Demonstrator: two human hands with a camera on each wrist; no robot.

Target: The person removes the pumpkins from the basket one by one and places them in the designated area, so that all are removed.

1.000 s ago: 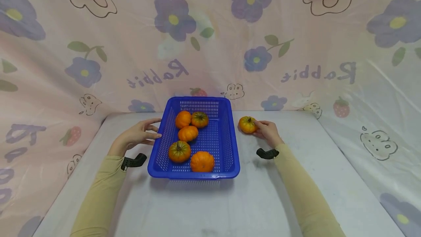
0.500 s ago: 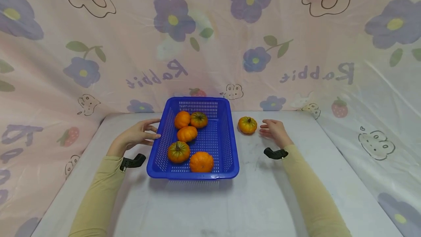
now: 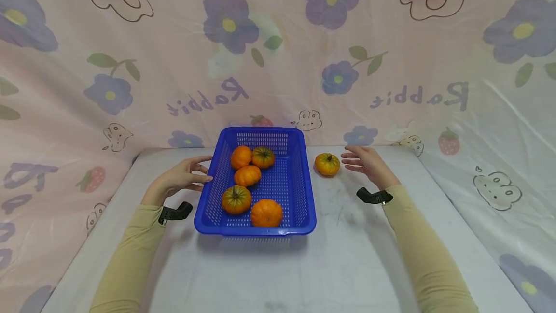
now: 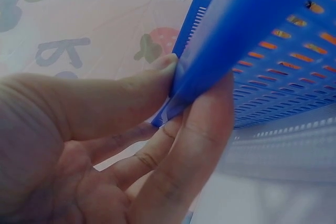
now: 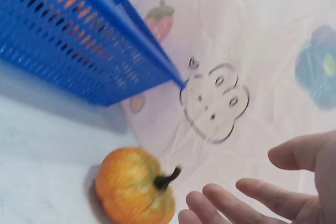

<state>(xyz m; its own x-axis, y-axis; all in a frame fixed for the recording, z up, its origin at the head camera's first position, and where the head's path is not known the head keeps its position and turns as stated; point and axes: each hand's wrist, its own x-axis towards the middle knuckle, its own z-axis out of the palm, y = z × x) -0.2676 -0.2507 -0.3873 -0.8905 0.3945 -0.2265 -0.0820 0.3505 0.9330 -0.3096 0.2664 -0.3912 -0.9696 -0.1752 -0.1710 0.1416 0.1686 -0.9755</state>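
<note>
A blue plastic basket with slotted walls stands on the white table, holding several small orange pumpkins, two of them greenish. My left hand is at its left side; in the left wrist view the thumb and fingers pinch the basket rim between them. Right of the basket, one yellow-orange pumpkin with a dark stem sits on the table. My right hand is beside that pumpkin, apart from it, its fingers extended and holding nothing.
Behind the white table hangs a pale curtain printed with flowers and rabbits, which also runs along both sides. A black wrist camera sits on the left wrist and another black camera on the right.
My right hand has let go of the yellow-orange pumpkin and drawn back to the right, its fingers straightening. The pumpkin stays beside the basket. My left hand keeps its place at the rim.
</note>
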